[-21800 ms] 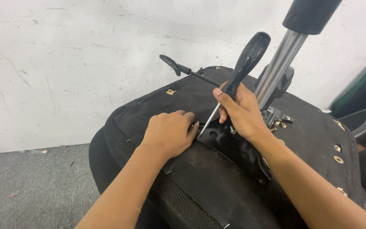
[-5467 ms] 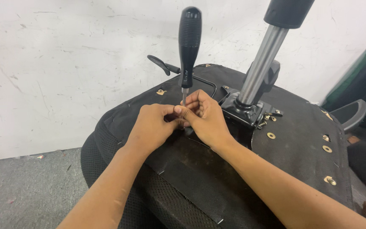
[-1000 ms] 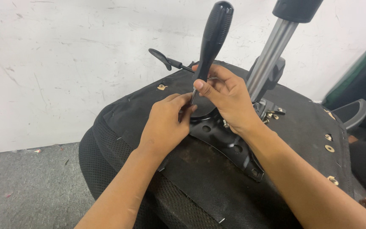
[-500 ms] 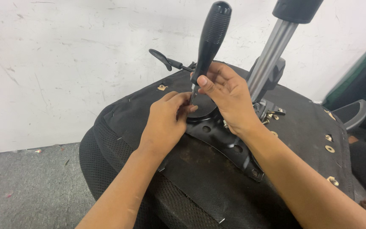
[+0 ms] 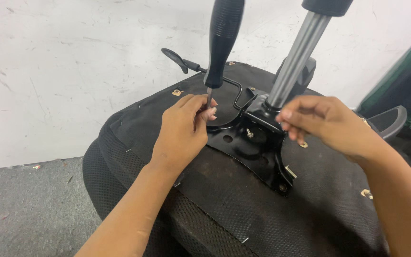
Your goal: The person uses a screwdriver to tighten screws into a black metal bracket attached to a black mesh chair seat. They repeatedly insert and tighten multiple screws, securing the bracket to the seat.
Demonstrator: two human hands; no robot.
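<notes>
An upturned office chair seat covered in black fabric lies in front of me. A black metal mounting plate with a silver gas cylinder sits on its underside. My left hand pinches the metal shaft of a screwdriver with a black ribbed handle, which stands upright at the plate's left corner. My right hand hovers over the plate's right side, off the screwdriver, fingers curled together with nothing visible in them. Screws stick out of the plate.
A black adjustment lever juts from the plate toward the white wall. Brass fittings dot the seat fabric. A black armrest and a dark green object are at the right. Grey floor lies to the left.
My right hand has let go of the screwdriver handle and moved right, over the plate. My left hand now steadies the screwdriver alone at its shaft.
</notes>
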